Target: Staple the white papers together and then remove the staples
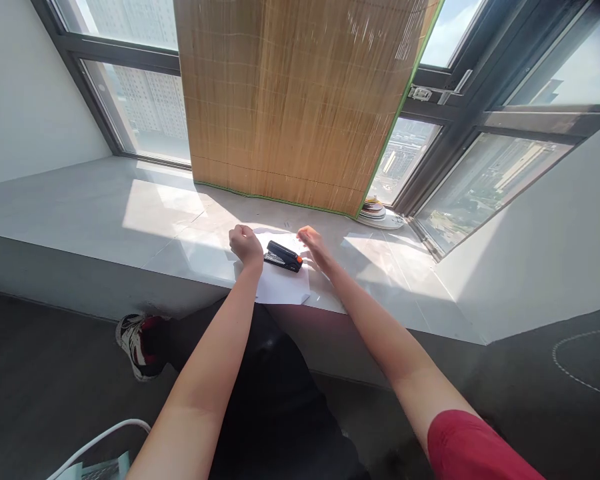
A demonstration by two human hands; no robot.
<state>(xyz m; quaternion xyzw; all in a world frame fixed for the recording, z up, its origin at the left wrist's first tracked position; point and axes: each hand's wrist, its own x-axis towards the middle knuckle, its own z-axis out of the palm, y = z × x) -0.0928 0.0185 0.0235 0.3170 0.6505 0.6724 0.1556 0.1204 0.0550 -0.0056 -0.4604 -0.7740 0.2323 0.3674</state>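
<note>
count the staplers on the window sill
1: a black stapler with an orange tip lies on the white paper sheet, between the left hand and the right hand. None seems hidden.

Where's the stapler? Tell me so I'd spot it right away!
Find the big bamboo blind hanging over the window; below it runs a pale sill. On the sill lies a white paper, with the person's left hand and right hand at its sides. The stapler sits on that paper: the only black thing there, with an orange tip.
</note>
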